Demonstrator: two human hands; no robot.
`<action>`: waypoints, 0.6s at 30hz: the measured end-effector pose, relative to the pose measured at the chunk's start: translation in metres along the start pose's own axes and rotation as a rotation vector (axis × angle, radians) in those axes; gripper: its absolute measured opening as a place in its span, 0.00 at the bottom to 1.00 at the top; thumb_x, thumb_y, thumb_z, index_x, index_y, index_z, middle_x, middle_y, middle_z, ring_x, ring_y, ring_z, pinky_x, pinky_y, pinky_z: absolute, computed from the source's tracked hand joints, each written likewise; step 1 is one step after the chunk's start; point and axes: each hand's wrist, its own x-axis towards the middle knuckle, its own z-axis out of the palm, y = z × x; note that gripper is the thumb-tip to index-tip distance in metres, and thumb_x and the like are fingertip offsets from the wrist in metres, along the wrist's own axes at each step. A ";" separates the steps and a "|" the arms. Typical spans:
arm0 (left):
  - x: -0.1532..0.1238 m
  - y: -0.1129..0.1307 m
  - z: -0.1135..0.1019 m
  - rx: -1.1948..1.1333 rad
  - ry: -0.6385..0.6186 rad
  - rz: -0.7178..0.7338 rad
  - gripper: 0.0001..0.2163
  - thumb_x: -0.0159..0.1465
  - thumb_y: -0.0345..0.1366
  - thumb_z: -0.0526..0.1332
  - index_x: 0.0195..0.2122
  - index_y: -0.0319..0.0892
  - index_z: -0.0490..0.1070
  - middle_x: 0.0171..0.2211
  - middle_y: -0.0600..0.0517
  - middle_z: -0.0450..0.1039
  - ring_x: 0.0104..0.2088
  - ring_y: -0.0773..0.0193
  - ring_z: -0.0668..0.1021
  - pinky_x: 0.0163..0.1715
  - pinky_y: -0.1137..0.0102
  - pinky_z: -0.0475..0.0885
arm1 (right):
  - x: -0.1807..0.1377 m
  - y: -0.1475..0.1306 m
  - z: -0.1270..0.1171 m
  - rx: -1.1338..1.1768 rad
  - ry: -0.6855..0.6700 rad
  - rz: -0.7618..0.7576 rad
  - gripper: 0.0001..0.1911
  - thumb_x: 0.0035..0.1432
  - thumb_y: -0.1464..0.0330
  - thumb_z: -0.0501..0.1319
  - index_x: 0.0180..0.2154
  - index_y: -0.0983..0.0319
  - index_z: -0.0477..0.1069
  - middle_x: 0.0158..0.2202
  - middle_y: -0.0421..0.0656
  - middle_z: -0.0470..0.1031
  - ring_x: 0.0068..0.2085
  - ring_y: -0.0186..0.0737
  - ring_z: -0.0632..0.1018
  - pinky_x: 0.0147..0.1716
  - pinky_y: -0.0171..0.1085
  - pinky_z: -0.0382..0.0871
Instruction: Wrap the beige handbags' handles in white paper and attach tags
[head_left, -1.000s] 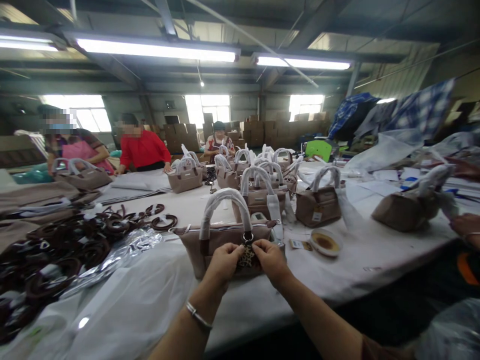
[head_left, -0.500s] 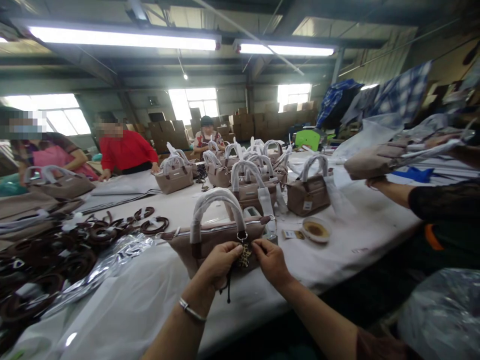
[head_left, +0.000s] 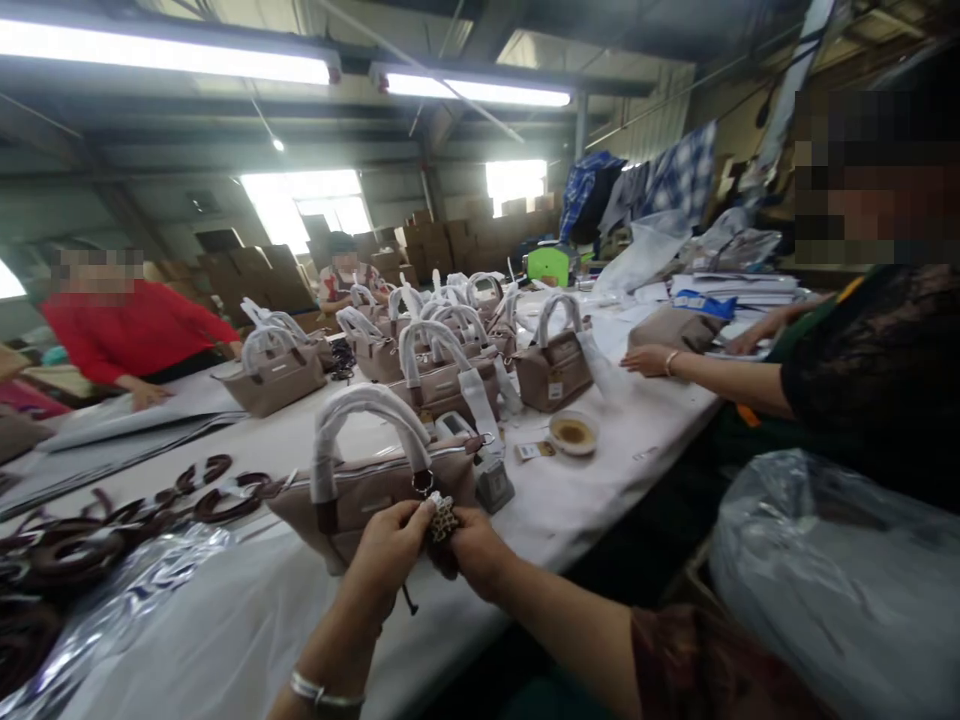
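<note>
In the head view we hold our left hand [head_left: 386, 552] and right hand [head_left: 480, 552] angled toward each other at lower centre, fingers [head_left: 418, 516] pinched on the spotted charm [head_left: 443, 521] between them, in front of the taupe handbag [head_left: 361, 497].

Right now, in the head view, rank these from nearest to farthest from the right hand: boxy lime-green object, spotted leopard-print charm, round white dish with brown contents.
1. Charm: between left hand and right hand.
2. Dish: ahead and to the right.
3. Lime-green object: far back, beyond the dish.
</note>
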 end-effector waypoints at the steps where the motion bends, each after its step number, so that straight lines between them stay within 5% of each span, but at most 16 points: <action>1: -0.001 -0.001 0.002 -0.068 -0.015 -0.032 0.20 0.55 0.52 0.64 0.32 0.37 0.79 0.24 0.48 0.76 0.26 0.60 0.75 0.26 0.70 0.67 | 0.000 0.001 0.002 0.082 -0.013 0.054 0.07 0.44 0.65 0.60 0.23 0.62 0.66 0.13 0.35 0.63 0.14 0.30 0.62 0.13 0.30 0.50; 5: -0.005 -0.002 0.008 -0.316 -0.034 -0.143 0.21 0.49 0.52 0.69 0.29 0.35 0.77 0.21 0.50 0.73 0.22 0.64 0.72 0.23 0.71 0.67 | -0.003 0.004 0.008 0.165 -0.033 0.186 0.06 0.40 0.69 0.61 0.24 0.62 0.66 0.14 0.35 0.64 0.14 0.29 0.64 0.13 0.29 0.49; 9: -0.005 -0.004 0.004 -0.405 -0.001 -0.134 0.21 0.46 0.50 0.71 0.29 0.35 0.77 0.23 0.49 0.76 0.25 0.61 0.76 0.27 0.69 0.71 | -0.008 0.002 -0.001 -0.033 0.043 0.135 0.03 0.43 0.70 0.59 0.22 0.63 0.66 0.15 0.36 0.67 0.14 0.29 0.64 0.13 0.30 0.51; 13: 0.000 -0.005 -0.005 -0.383 0.034 -0.117 0.21 0.45 0.49 0.72 0.31 0.35 0.78 0.27 0.47 0.79 0.31 0.57 0.79 0.36 0.67 0.74 | -0.015 -0.003 -0.038 -0.254 0.151 -0.018 0.07 0.49 0.66 0.58 0.23 0.63 0.69 0.17 0.37 0.68 0.16 0.28 0.65 0.15 0.30 0.54; 18: 0.003 -0.004 -0.007 -0.228 0.096 -0.099 0.20 0.46 0.51 0.70 0.29 0.36 0.79 0.24 0.48 0.78 0.30 0.55 0.79 0.32 0.67 0.73 | -0.030 -0.007 -0.099 -0.407 0.351 -0.094 0.12 0.53 0.62 0.58 0.23 0.62 0.68 0.18 0.36 0.67 0.18 0.29 0.65 0.17 0.30 0.56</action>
